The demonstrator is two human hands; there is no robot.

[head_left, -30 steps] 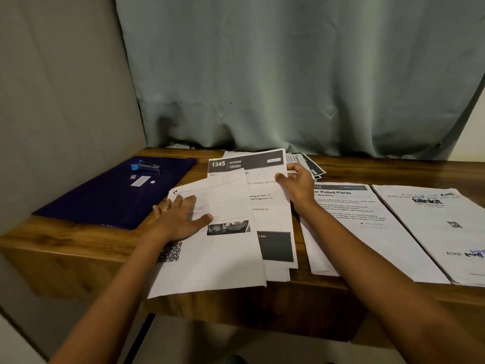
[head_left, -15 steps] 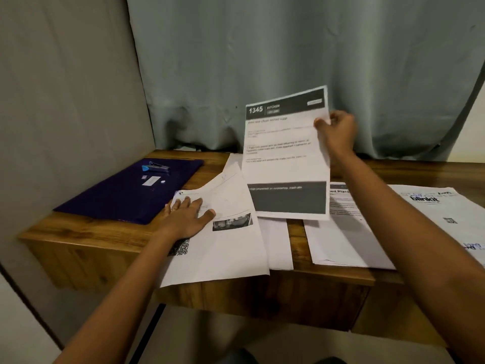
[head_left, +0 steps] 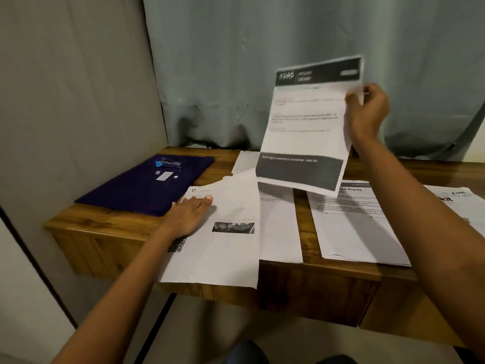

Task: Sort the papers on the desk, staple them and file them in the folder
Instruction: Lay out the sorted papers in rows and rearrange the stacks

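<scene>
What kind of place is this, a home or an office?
Probably a home work corner, though I cannot be sure: a wooden desk stands against a plain wall and a grey-green curtain, and it bears printed papers, a dark blue folder and a stapler.

A wooden desk (head_left: 105, 232) carried a dark purple folder (head_left: 136, 195) at its left. Beside it lay a photo-and-QR sheet (head_left: 223, 258) overhanging the front edge, a plain sheet (head_left: 280, 232) partly beneath it, a plants printout (head_left: 354, 232), and a logo sheet (head_left: 458, 206) far right.

L hand (head_left: 189, 214) flat, palm down; R hand (head_left: 367, 114) raised (pinch grip)
</scene>
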